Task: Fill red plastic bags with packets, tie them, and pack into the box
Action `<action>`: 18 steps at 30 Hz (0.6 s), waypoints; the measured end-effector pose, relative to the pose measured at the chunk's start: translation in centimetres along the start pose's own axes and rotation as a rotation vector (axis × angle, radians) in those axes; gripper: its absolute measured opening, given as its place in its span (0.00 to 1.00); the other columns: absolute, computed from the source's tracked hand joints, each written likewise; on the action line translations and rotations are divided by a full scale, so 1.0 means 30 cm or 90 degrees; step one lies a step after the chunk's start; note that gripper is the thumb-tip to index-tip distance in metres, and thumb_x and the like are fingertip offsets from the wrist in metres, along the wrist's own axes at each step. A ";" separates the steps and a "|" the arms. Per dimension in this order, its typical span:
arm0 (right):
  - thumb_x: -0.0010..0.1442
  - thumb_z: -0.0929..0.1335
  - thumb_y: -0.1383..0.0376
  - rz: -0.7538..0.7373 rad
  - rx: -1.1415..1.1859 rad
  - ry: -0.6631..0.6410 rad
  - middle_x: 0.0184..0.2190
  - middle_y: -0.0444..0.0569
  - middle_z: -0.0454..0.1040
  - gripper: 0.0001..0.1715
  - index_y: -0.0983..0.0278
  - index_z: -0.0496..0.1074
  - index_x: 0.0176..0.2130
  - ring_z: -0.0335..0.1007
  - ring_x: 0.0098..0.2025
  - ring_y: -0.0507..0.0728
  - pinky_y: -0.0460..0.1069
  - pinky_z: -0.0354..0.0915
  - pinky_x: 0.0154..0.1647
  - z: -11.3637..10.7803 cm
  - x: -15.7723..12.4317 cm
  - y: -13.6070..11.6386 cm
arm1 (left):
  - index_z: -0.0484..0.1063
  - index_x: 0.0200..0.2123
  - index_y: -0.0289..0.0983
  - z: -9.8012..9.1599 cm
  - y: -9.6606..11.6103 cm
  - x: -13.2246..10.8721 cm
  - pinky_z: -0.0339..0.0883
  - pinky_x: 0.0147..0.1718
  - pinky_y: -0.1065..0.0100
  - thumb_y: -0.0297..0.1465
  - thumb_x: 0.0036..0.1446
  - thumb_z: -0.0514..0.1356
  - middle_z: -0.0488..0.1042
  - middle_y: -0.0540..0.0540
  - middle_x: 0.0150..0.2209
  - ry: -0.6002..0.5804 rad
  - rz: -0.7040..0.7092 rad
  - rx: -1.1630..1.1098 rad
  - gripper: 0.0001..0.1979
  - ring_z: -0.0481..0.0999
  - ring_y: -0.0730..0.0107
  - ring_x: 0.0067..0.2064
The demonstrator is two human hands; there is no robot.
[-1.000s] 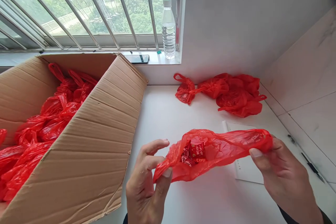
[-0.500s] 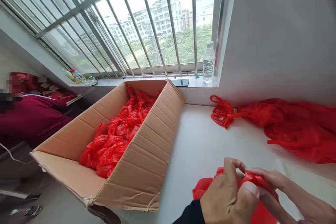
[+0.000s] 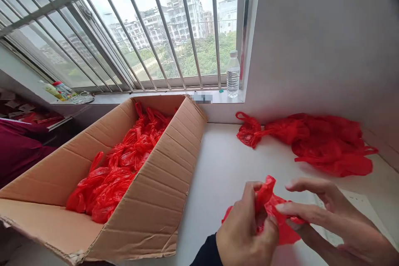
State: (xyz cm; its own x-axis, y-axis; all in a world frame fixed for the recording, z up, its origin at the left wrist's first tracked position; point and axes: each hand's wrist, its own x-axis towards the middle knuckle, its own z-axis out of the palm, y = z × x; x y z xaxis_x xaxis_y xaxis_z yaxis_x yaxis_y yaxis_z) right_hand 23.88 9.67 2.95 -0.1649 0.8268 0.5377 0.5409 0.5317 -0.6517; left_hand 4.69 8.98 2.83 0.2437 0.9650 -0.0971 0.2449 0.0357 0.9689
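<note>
- One open brown cardboard box [image 3: 162, 191] stands at the left. It holds a heap of knotted red plastic bags [image 3: 118, 170], too many and too overlapped to count.
- One thin red plastic bag [image 3: 267, 191] is near right, just above the white table [image 3: 224, 162]; its contents are hidden.
- The left hand [image 3: 246, 232] is closed around this bag's gathered top.
- The right hand [image 3: 339, 220] has its fingers stretched out, one lying along the bag; whether it pinches cannot be told.
- Far right lies one pile of crumpled red bags [image 3: 327, 143], count unclear.
- One clear plastic water bottle [image 3: 232, 74] stands on the sill.

Black sleeve [image 3: 207, 254] above bare left hand [image 3: 246, 232]; right hand [image 3: 327, 212] bare.
</note>
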 end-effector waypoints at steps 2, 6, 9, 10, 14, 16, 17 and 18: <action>0.63 0.68 0.61 -0.034 0.004 -0.091 0.56 0.48 0.67 0.14 0.43 0.77 0.47 0.73 0.52 0.60 0.50 0.77 0.43 -0.010 0.026 -0.033 | 0.68 0.58 0.51 0.014 0.006 -0.027 0.64 0.36 0.66 0.36 0.51 0.68 0.78 0.45 0.43 -0.001 0.001 0.054 0.30 0.74 0.58 0.39; 0.67 0.65 0.58 0.044 0.079 -0.226 0.57 0.47 0.65 0.19 0.44 0.69 0.56 0.71 0.54 0.58 0.50 0.75 0.50 -0.009 0.044 -0.063 | 0.76 0.36 0.40 0.009 0.028 -0.001 0.61 0.30 0.67 0.43 0.58 0.62 0.75 0.45 0.32 -0.110 0.003 -0.036 0.12 0.71 0.63 0.32; 0.70 0.62 0.58 0.135 0.145 -0.219 0.51 0.46 0.69 0.17 0.47 0.67 0.57 0.70 0.52 0.55 0.49 0.71 0.51 -0.003 0.040 -0.051 | 0.71 0.29 0.36 -0.012 0.042 0.057 0.53 0.25 0.70 0.44 0.67 0.51 0.63 0.51 0.23 -0.209 0.000 -0.173 0.21 0.58 0.74 0.24; 0.70 0.62 0.59 0.153 0.156 -0.212 0.48 0.45 0.70 0.15 0.48 0.69 0.54 0.70 0.50 0.54 0.49 0.70 0.50 -0.002 0.038 -0.045 | 0.70 0.28 0.36 -0.018 0.041 0.073 0.51 0.24 0.70 0.45 0.67 0.50 0.60 0.52 0.22 -0.211 -0.013 -0.195 0.23 0.55 0.76 0.23; 0.69 0.64 0.62 0.182 0.163 -0.169 0.39 0.41 0.72 0.08 0.50 0.72 0.46 0.69 0.42 0.52 0.48 0.67 0.44 -0.005 0.034 -0.033 | 0.69 0.25 0.35 -0.032 0.009 0.113 0.51 0.25 0.69 0.47 0.67 0.49 0.59 0.53 0.18 -0.191 -0.066 -0.236 0.26 0.57 0.75 0.21; 0.68 0.65 0.63 0.192 0.167 -0.180 0.36 0.39 0.72 0.07 0.50 0.72 0.43 0.69 0.40 0.52 0.47 0.65 0.43 -0.009 0.029 -0.037 | 0.70 0.29 0.36 -0.037 -0.011 0.122 0.57 0.28 0.68 0.47 0.67 0.49 0.64 0.50 0.20 -0.178 -0.084 -0.291 0.24 0.64 0.72 0.24; 0.68 0.65 0.63 0.197 0.172 -0.205 0.35 0.39 0.73 0.07 0.50 0.73 0.42 0.69 0.39 0.51 0.47 0.65 0.42 -0.010 0.027 -0.040 | 0.70 0.31 0.36 -0.040 -0.018 0.124 0.59 0.30 0.68 0.46 0.67 0.51 0.66 0.50 0.22 -0.174 -0.084 -0.315 0.21 0.65 0.71 0.26; 0.68 0.65 0.62 0.204 0.180 -0.235 0.35 0.38 0.73 0.07 0.50 0.73 0.42 0.69 0.39 0.51 0.47 0.65 0.40 -0.009 0.024 -0.040 | 0.70 0.32 0.36 -0.043 -0.022 0.124 0.60 0.31 0.69 0.45 0.66 0.53 0.66 0.50 0.24 -0.171 -0.080 -0.324 0.19 0.66 0.72 0.27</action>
State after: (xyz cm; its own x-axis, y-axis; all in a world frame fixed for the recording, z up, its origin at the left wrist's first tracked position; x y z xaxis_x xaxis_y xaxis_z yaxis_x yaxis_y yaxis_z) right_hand 23.33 9.58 4.27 -0.3345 0.9371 0.0994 0.3777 0.2300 -0.8969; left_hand 4.22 12.87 2.12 0.4867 0.8483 -0.2087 -0.1772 0.3298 0.9273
